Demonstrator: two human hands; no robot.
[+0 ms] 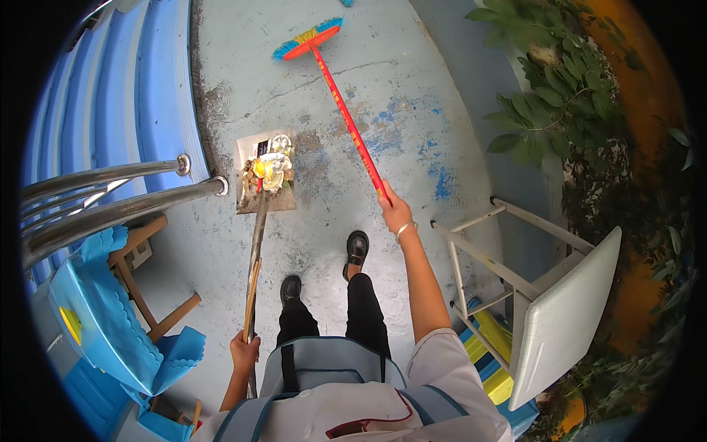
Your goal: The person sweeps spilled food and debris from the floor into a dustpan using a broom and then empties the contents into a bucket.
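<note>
My right hand (396, 211) grips the lower end of a red handle, at the far end of which is a broom (312, 43) with blue and yellow bristles. The broom head lies ahead at the top of the view. My left hand (244, 351) is closed around a long metal dustpan handle (256, 237) together with a thin wooden stick (252, 298). The dustpan (280, 204) rests on the floor ahead and left of my feet. On it lies a heap of litter (272, 167), with crumpled pale wrappers, a yellow piece and dry leaves.
Metal rails (127, 204) and blue corrugated sheeting (116, 83) flank the left side. Below them stands wooden-legged furniture with a blue cover (110, 326). A tilted white-topped stool (569, 320) is at right, beside yellow and blue items (491, 353). Leafy plants (536, 110) edge the upper right.
</note>
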